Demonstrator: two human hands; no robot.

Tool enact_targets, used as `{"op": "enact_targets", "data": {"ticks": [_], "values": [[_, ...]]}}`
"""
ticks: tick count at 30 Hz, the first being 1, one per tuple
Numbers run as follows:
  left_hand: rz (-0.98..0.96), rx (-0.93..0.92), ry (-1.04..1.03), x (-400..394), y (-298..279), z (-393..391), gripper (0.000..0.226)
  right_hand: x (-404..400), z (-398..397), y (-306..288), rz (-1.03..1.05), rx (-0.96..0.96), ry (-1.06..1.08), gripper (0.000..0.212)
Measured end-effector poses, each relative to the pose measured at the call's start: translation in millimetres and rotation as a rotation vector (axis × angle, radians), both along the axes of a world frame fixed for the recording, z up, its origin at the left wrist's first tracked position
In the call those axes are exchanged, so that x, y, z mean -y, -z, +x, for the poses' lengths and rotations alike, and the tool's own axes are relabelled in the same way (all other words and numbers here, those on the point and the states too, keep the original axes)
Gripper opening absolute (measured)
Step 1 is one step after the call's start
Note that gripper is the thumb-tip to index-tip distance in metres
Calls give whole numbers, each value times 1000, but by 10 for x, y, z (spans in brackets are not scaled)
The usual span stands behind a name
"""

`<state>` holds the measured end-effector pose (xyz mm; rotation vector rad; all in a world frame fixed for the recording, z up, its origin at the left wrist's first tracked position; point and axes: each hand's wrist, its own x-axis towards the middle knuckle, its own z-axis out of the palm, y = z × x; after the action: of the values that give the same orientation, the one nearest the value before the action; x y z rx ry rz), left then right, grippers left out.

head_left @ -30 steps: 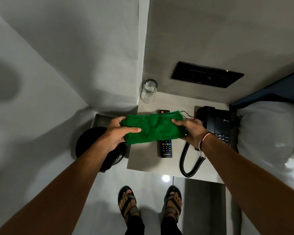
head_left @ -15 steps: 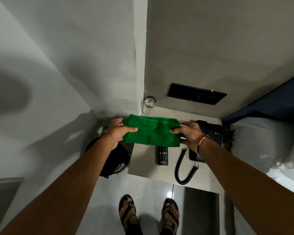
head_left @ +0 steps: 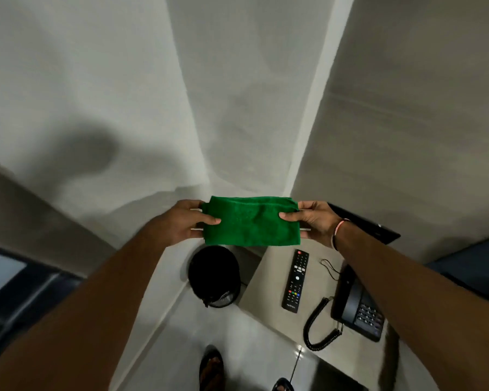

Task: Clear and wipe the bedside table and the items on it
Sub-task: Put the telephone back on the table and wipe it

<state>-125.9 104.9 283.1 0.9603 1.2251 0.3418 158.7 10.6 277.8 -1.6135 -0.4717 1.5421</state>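
The folded green cloth (head_left: 251, 221) lies level, long axis left to right; the left hand (head_left: 185, 221) and right hand (head_left: 315, 221) pinch its ends, fingers (head_left: 209, 220) clenched on it.

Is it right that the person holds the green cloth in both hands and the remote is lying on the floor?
Not quite. The head view shows the left hand and right hand both holding the green cloth, but the remote lies on the bedside table, beside the telephone, not on the floor.
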Motion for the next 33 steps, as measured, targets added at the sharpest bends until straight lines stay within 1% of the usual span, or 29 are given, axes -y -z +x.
{"op": "enact_targets", "data": {"ticks": [2,3,4,8,10,11,13,15,17,19,22,25,29,31,32,33], "values": [[-11,-24,-4,58,-147,-248,36,-92,-139,-120,6,-17,-78,34],[-13,-42,-31,117,-245,-436,36,-148,-271,-204,9,-25,-137,26],[-28,-48,-58,178,-316,-591,35,-187,-389,-258,8,-27,-186,23],[-119,-84,-151,495,-569,-1292,38,-344,-999,-490,-10,-41,-396,21],[-174,-69,-206,682,-667,-1657,40,-391,-1353,-588,-32,-38,-503,28],[-200,-57,-225,764,-705,-1817,38,-418,-1512,-639,-37,-38,-545,32],[-236,-43,-293,983,-795,-2226,33,-448,-1935,-722,-54,-31,-647,31],[-263,-61,-346,1143,-826,-2501,34,-448,-2230,-739,-55,-40,-692,26],[-258,-88,-448,1364,-832,-2850,36,-419,-2647,-721,-55,-28,-732,33],[-242,-129,-551,1564,-789,-3117,37,-354,-3021,-671,-41,-19,-717,42],[-206,-209,-705,1831,-666,-3428,39,-177,-3540,-525,-26,-14,-593,40],[-192,-228,-856,1995,-490,-3577,37,-10,-3928,-317,-23,6,-462,43],[-144,-152,-1108,2070,-210,-3659,41,76,-4335,-53,34,41,-310,23],[-102,-192,-1195,2067,-66,-3689,37,58,-4506,15,75,81,-272,13],[-78,-226,-1232,2053,19,-3709,34,26,-4586,71,96,106,-256,13],[-53,-256,-1262,2034,87,-3713,32,-16,-4641,114,120,134,-244,19]]}}
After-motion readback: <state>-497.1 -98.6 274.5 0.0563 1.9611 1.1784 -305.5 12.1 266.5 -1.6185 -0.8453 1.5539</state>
